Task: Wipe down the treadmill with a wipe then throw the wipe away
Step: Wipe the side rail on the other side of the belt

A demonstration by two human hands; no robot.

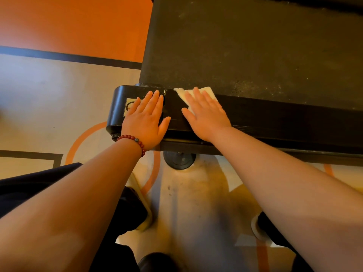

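Observation:
The black treadmill (245, 46) fills the upper right, its dusty belt running back and its side rail crossing the middle. A white wipe (208, 93) lies flat on the rail near the belt's edge. My right hand (206, 114) presses on the wipe with fingers spread, covering most of it. My left hand (146, 118), with a red bead bracelet at the wrist, rests flat on the rounded black end cap (117, 107) of the rail, holding nothing.
The floor (59, 85) is orange and pale with black lines and orange curves. A round black foot (179, 160) sits under the treadmill's frame. My dark trousers and shoes show at the bottom.

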